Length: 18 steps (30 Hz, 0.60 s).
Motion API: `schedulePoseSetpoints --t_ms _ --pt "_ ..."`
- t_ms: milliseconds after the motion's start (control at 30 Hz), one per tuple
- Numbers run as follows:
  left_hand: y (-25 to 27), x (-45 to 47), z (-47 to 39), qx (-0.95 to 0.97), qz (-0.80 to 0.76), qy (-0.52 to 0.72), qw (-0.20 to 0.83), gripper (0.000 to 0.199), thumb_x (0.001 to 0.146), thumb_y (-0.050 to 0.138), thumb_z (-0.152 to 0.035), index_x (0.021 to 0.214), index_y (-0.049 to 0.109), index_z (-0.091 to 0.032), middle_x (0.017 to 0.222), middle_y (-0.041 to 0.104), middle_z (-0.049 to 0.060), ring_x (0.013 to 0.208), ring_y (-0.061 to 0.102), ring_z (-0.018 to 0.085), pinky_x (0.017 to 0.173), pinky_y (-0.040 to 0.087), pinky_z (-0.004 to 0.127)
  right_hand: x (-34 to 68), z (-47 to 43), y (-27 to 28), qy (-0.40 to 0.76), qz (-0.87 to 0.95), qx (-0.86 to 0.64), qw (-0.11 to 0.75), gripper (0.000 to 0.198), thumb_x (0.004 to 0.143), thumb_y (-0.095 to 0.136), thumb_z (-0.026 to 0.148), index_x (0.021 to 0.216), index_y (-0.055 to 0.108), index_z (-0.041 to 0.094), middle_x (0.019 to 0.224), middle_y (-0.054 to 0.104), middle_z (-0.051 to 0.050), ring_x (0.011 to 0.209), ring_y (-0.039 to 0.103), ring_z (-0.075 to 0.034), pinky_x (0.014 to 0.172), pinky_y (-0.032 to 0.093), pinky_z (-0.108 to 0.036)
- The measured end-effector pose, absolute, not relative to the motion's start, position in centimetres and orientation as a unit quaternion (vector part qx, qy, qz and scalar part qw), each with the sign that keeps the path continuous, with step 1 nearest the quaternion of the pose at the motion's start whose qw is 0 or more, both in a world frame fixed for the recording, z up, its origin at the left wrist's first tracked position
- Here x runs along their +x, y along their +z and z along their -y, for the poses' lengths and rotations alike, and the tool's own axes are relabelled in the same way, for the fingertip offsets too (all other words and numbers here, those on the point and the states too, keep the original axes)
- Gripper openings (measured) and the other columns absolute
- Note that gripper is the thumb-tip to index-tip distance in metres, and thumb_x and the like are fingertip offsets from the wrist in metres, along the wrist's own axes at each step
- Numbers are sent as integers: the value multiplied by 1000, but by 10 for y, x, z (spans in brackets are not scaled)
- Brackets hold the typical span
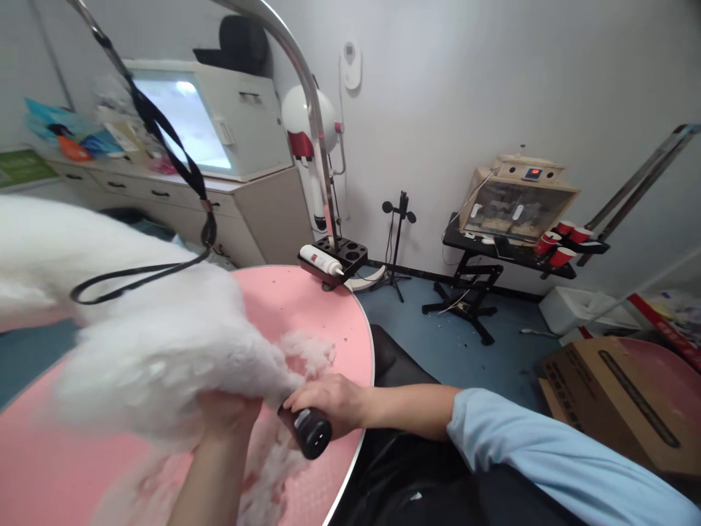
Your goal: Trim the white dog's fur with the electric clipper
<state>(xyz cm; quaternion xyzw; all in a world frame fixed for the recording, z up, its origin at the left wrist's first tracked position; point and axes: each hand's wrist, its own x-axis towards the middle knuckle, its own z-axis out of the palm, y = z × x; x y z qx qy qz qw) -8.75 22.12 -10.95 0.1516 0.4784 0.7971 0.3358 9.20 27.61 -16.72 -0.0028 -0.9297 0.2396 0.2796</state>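
Note:
A fluffy white dog (180, 343) is on a round pink grooming table (328, 314), with a black loop leash (169, 135) lying over its coat. My right hand (331, 402) is closed around a black hair clipper (312, 431). The clipper's front end is against the dog's fur, and its cutting edge is hidden. From below, my left hand (230, 413) grips the fluffy part of the dog, its fingertips sunk out of sight in the fur. Loose cut fur (274, 467) lies on the tabletop beside both hands, and another tuft (309, 351) sits beyond the clipper.
A curved metal arm (315, 109) rises from the table's far edge. At its base, a black holder tray (350, 252) carries a white bottle (322, 259). Behind stand a cabinet (268, 219), a black stand (399, 241) and a small animal enclosure (509, 208). Cardboard boxes (591, 409) are at right.

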Motion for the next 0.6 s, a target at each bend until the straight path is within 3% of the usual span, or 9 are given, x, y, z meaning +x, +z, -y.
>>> schedulePoseSetpoints --t_ms 100,300,500,600 --pt "-97 -77 -221 131 -469 820 300 47 64 63 -73 87 66 -32 88 74 2 92 71 31 50 51 35 89 -281 -159 242 922 -5 301 35 85 78 42 107 59 22 118 79 -10 112 76 -18 92 62 -25" --pt "-96 -74 -221 139 -486 819 272 47 69 56 -76 81 63 -31 95 75 3 116 69 33 62 59 36 93 -275 -166 211 947 0 243 24 89 67 39 105 60 22 118 80 -6 105 78 -15 83 60 -20" --pt "-109 -80 -220 176 -491 805 285 43 69 60 -74 84 64 -33 93 77 2 117 70 37 70 64 44 93 -280 -162 237 919 -7 316 42 83 75 51 108 57 21 115 80 -9 108 77 -18 90 61 -24" --pt "-109 -83 -219 196 -483 803 289 48 70 56 -79 82 63 -33 94 77 1 115 71 37 68 64 45 90 -279 -157 216 933 -17 288 36 86 73 45 109 58 22 115 80 -7 107 77 -18 85 62 -24"
